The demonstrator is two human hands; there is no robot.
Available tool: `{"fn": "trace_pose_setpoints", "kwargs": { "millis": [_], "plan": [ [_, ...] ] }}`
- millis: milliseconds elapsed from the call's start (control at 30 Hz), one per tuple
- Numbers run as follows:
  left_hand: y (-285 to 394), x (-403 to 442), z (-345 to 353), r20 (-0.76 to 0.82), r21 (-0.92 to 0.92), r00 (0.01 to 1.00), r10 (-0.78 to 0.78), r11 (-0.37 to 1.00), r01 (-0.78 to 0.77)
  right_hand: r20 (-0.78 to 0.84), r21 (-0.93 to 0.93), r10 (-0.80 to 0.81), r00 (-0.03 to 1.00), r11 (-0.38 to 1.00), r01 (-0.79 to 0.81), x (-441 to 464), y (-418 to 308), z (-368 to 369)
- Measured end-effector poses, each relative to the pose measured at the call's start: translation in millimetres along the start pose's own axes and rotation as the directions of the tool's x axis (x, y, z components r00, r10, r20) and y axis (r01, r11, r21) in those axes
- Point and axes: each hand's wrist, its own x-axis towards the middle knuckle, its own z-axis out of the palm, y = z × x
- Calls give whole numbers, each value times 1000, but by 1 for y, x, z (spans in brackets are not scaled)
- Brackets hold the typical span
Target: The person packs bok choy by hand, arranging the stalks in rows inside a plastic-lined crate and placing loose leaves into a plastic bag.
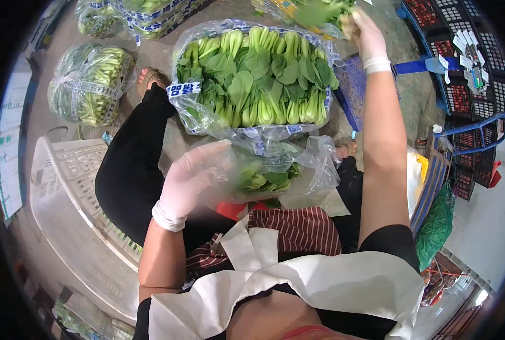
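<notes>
My left hand (193, 175), in a pale glove, is blurred beside a clear plastic bag (319, 164) with leafy greens (266, 180) in it, near my lap. Whether its fingers grip the bag is not clear. At the upper right my right hand (366, 34), also gloved, is closed on a bunch of greens (326, 16), smeared by motion. Between my feet stands a plastic-lined box (330, 105) filled with bok choy (258, 71), leaves toward the middle and pale stems along the front and back edges.
Wrapped bundles of greens (96, 82) lie at the upper left. A white plastic basket (74, 209) is left of my leg. Right of the box is a blue metal plate (354, 85). Black crates (462, 96) and a blue cart handle (485, 127) stand at the right.
</notes>
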Motion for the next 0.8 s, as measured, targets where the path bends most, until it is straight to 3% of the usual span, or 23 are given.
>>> {"fn": "trace_pose_setpoints", "kwargs": {
  "millis": [33, 133, 200, 233, 300, 367, 400, 467, 500, 567, 600, 667, 733, 800],
  "plan": [
    [0, 1, 1, 5, 2, 1000, 0, 1000, 0, 80, -33, -3, 997, 999, 6, 6, -4, -2],
    [0, -1, 0, 4, -6, 1000, 18, 1000, -18, -26, -188, -11, 1000, 982, 6, 13, 22, 3],
    [-1, -1, -1, -4, 27, 999, 37, 999, -37, 2, -266, 174, 985, 950, -167, 11, 49, -3],
    [-1, -2, 0, -7, 25, 999, 37, 999, -37, 9, -432, 200, 980, 885, -176, 0, 54, 0],
    [1, -2, 2, 3, 55, 1000, 31, 998, -32, 36, -530, 293, 955, 816, -230, -16, 93, 1],
    [1, -3, 1, 5, 48, 1000, 10, 999, -11, 89, -753, 77, 993, 658, 17, -31, 115, 13],
    [1, -2, 1, 5, 39, 1000, -7, 999, 7, 1, -746, 85, 996, 663, -56, -29, 138, 15],
    [3, -1, 3, -7, 23, 1000, -29, 999, 29, -103, -874, 154, 983, 457, -163, -22, 165, 17],
    [4, -1, 4, -16, 6, 999, -49, 999, 50, -164, -868, 191, 968, 438, -234, -30, 155, 30],
    [6, 0, 6, -29, 27, 997, -70, 997, 71, -151, -961, 92, 984, 221, -168, -39, 148, 61],
    [6, 1, 7, -36, 47, 995, -91, 995, 92, -96, -946, 67, 993, 303, -112, -38, 152, 70],
    [4, 2, 5, -19, 34, 994, -105, 994, 106, -100, -922, 152, 983, 357, -149, -45, 132, 94],
    [5, 3, 6, -37, 47, 991, -129, 990, 131, -146, -908, 170, 974, 368, -201, -41, 139, 98],
    [5, 3, 5, -32, 40, 994, -104, 994, 106, -206, -910, 283, 937, 296, -289, -34, 139, 101]
  ]
}}
